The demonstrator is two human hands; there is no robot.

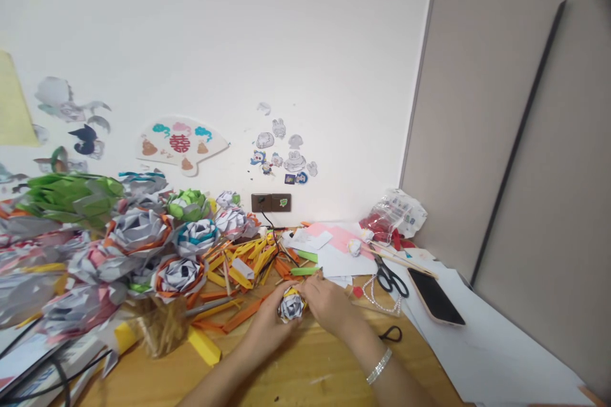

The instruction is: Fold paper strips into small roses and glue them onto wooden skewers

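A small paper flower (291, 306), white with some yellow at its upper edge, is between my two hands just above the wooden table. My left hand (268, 313) is wrapped around its left side and underside. On the other side, the fingers of my right hand (325, 303) are bent against the flower's yellow edge; the fingertips are partly hidden. A silvery bracelet (379, 366) circles my right wrist. Folded orange and yellow paper strips (252, 261) lie in a heap just beyond my hands, with green strips (304, 271) close to my right fingers.
Many finished paper flowers (138, 229) crowd the left, some in a clear vase (162, 325). Black-handled scissors (391, 280), a bead string (377, 299), a phone (435, 296) and white paper sheets (496, 350) lie on the right. Behind stands the wall with a socket (271, 203).
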